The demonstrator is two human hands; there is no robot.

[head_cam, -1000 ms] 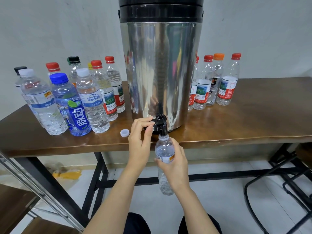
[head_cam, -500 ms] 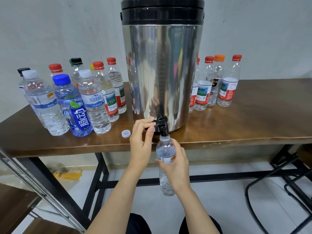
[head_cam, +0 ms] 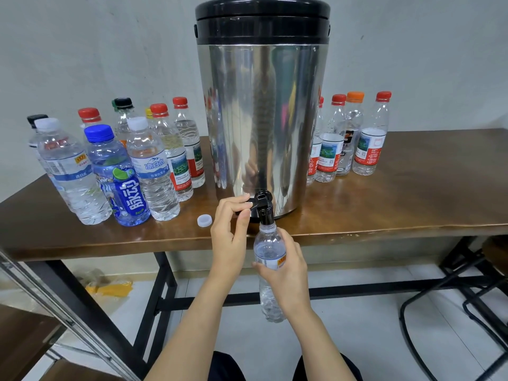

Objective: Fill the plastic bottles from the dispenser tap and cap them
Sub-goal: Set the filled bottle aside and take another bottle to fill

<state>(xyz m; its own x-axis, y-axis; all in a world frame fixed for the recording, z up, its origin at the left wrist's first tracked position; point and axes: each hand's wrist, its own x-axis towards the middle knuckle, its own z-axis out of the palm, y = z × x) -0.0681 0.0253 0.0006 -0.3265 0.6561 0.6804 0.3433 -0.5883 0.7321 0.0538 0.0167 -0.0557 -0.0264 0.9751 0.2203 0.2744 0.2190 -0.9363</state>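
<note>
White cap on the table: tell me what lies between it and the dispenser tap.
Head view: only the left hand, pinching the tap lever; bare table beside the white cap.

A brown wooden table (head_cam: pixel 398 204) on black legs is carrying a steel dispenser (head_cam: pixel 261 119) at its front edge. A cluster of capped bottles (head_cam: pixel 154 171) is standing left of it, a shorter row of bottles (head_cam: pixel 368 149) right, and a loose white cap (head_cam: pixel 204 220) is lying beside the cluster.

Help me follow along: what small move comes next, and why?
Probably let it fill: left hand pinches the lever, right hand grips the bottle with its mouth at the spout. Its fill level is unclear; the cap lies on the table.
</note>
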